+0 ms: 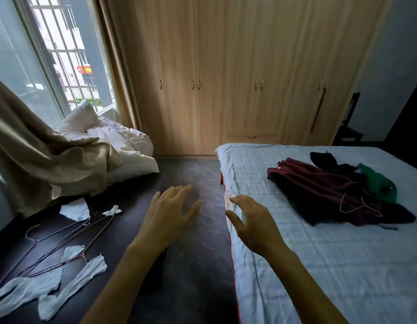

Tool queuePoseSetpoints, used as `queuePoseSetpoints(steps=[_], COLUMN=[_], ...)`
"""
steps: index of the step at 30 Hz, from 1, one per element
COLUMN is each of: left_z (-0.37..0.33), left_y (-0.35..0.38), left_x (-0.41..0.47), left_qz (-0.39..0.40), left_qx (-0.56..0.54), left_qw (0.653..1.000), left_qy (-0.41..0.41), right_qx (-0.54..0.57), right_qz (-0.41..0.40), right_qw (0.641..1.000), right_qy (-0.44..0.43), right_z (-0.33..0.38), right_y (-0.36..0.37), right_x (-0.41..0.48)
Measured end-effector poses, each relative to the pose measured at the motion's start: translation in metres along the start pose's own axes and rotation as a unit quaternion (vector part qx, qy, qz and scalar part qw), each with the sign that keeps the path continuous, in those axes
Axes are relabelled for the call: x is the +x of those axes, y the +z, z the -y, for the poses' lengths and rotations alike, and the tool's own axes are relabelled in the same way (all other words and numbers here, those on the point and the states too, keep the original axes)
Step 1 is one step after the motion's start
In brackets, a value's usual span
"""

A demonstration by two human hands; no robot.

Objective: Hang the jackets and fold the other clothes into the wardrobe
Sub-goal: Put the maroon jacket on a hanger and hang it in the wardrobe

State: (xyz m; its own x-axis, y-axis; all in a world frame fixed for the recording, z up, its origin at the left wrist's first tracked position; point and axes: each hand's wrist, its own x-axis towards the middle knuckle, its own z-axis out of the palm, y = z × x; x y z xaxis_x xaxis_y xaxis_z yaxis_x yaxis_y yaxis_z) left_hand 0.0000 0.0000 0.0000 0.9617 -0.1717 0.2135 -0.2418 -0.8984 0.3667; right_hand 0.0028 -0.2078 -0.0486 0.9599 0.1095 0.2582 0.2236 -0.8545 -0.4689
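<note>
Holds nothing in left hand point(172, 206), fingers spread over the bare floor strip point(198, 265); spreads right hand point(251, 220), likewise empty, above the bed point(319, 265) edge. Shows one clothes pile point(324, 190) mid-bed, one wire hanger point(359, 206) atop it, closed wardrobe point(226, 66) beyond. Leaves floor hangers point(62, 239) uncountable.

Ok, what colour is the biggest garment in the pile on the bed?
Dark maroon garment, seen best in the head view.

The wardrobe point(249, 66) showed pale honey wood grain. The bed cover point(331, 265) was light blue with a faint check — against it, a maroon garment point(319, 190), a black garment point(324, 159) and a green garment point(375, 181). The floor point(193, 253) was charcoal, the curtain point(39, 155) beige, the quilt point(128, 146) white.
</note>
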Motion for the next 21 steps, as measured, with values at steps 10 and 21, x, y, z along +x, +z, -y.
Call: queuePoseSetpoints(steps=[10,21], left_z=[0.028,0.116], left_y=[0.039,0.061], left_x=[0.075,0.229], left_qz=[0.026,0.059], left_qx=[0.01,-0.057], left_qw=[0.999,0.995], left_qy=[0.02,0.058], right_qx=[0.023,-0.02], right_qz=[-0.045,-0.03], right_qw=[0.998,0.992], right_qy=[0.029,0.118], right_z=[-0.039,-0.027], right_y=[0.034,0.093], right_x=[0.059,0.184])
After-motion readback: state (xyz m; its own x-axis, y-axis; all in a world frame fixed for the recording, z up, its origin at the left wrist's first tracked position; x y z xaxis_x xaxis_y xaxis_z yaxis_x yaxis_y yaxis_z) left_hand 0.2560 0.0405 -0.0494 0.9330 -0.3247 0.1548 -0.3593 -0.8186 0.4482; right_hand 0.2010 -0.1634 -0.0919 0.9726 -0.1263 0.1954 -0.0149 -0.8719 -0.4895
